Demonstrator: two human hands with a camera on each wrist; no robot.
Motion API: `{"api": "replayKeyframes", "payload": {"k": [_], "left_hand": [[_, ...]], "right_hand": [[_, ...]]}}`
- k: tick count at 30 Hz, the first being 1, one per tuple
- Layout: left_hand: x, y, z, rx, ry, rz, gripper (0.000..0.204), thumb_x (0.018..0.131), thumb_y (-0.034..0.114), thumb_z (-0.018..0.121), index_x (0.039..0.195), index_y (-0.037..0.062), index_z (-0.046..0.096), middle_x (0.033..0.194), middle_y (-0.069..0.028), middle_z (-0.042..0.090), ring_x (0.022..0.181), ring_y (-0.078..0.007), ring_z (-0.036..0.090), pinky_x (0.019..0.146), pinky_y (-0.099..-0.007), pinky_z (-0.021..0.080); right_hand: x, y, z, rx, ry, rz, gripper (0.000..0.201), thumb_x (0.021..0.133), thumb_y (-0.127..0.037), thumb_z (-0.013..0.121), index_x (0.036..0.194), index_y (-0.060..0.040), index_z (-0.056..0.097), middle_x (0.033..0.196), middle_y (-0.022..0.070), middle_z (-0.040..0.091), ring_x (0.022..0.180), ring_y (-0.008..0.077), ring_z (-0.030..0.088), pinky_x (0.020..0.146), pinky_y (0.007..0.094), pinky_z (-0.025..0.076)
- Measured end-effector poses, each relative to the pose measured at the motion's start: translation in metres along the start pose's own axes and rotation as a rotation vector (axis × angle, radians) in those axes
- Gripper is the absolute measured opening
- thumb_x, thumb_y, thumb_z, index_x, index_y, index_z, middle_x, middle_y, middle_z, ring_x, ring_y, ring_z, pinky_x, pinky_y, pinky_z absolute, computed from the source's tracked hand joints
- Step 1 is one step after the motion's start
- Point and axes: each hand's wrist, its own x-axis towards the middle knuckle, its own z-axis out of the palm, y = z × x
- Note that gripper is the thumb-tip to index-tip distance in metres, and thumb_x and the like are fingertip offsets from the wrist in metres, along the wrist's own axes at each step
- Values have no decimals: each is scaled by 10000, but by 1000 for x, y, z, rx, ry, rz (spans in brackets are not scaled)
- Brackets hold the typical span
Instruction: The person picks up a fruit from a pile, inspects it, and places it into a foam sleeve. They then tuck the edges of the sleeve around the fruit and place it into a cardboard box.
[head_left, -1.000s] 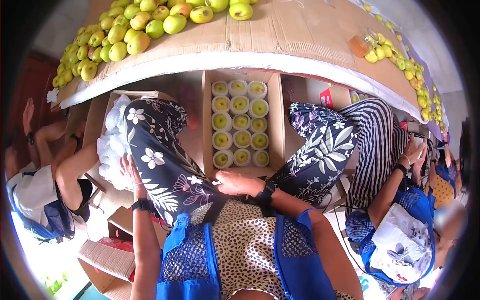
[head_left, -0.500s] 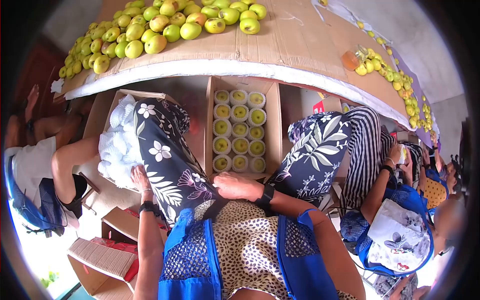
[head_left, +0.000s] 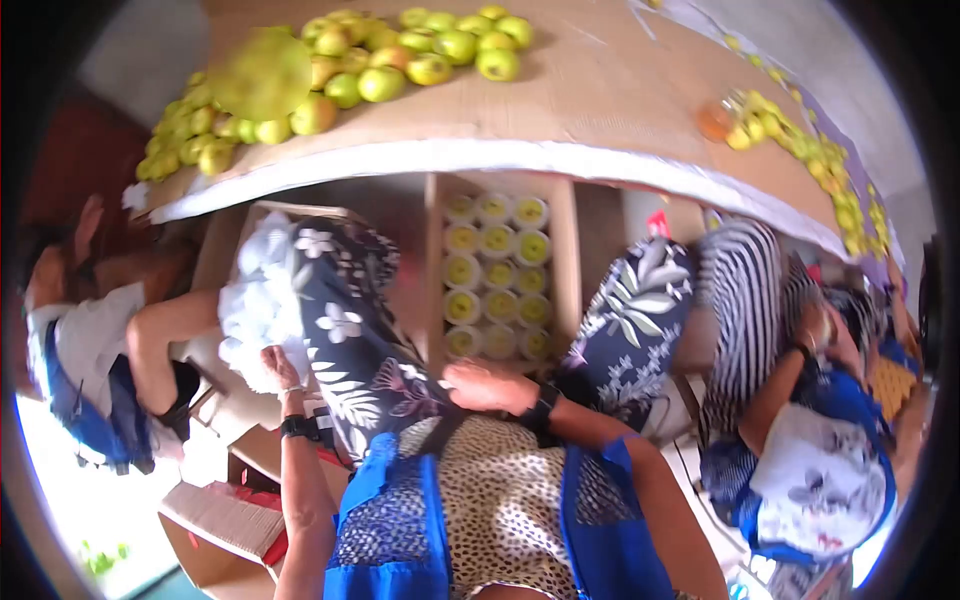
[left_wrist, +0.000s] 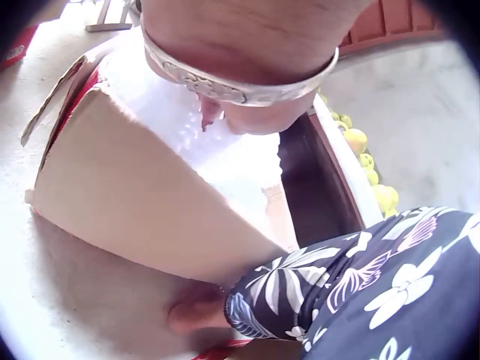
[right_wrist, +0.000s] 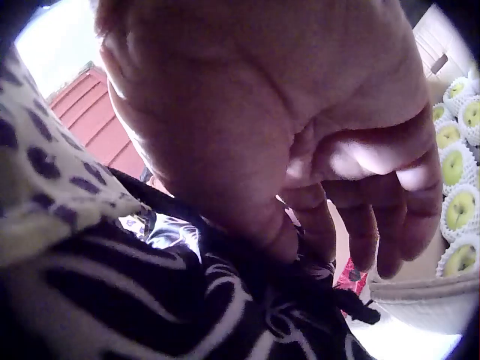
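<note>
My left hand [head_left: 280, 368] is at the near edge of a pile of white foam nets [head_left: 262, 300] in a cardboard box beside my left leg. In the left wrist view the hand [left_wrist: 262, 116] reaches down to the nets [left_wrist: 217, 154], and most of its fingers are hidden. My right hand [head_left: 487, 386] rests in my lap, its fingers loosely bent and holding nothing, as the right wrist view of the hand [right_wrist: 285, 127] shows. Between my knees stands an open box [head_left: 434, 270] with rows of netted apples [head_left: 497, 240].
Loose green-yellow apples [head_left: 428, 68] lie on the cardboard-covered table [head_left: 590, 90] ahead, partly behind a blurred yellow-green patch. Other people sit at left and right, one in striped trousers [head_left: 740, 300]. Empty cartons [head_left: 215, 530] stand behind my left arm.
The head view has shifted and blurred. The fingers of my left hand, spread against the nets a second ago, now look drawn together. My right hand stays in my lap.
</note>
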Motion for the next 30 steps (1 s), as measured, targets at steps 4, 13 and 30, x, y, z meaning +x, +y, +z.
{"api": "replayKeyframes", "payload": {"k": [4, 13, 30], "left_hand": [[-7, 76, -18, 103, 224, -164, 276, 866, 207, 486, 1028, -15, 510, 1004, -122, 501, 934, -233, 447, 848, -334, 370], [-8, 104, 16, -658, 141, -467, 141, 875, 159, 441, 989, 121, 515, 750, -45, 549, 644, -147, 553, 552, -329, 499], [-177, 252, 235, 161, -880, 149, 193, 818, 184, 455, 939, 34, 474, 748, -232, 576, 772, -396, 571, 650, -453, 440]], "right_hand": [[11, 3, -2, 127, -23, 137, 131, 699, -112, 516, 747, 3, 477, 731, 191, 504, 728, 357, 495, 645, 436, 393], [35, 5, -12, -60, -102, 396, 252, 689, -166, 513, 783, 68, 518, 795, 277, 540, 749, 425, 526, 658, 455, 418], [1, 144, -20, 1491, 443, 212, 401, 939, -352, 268, 1092, -43, 473, 1124, 73, 524, 1014, 156, 511, 895, 284, 379]]}}
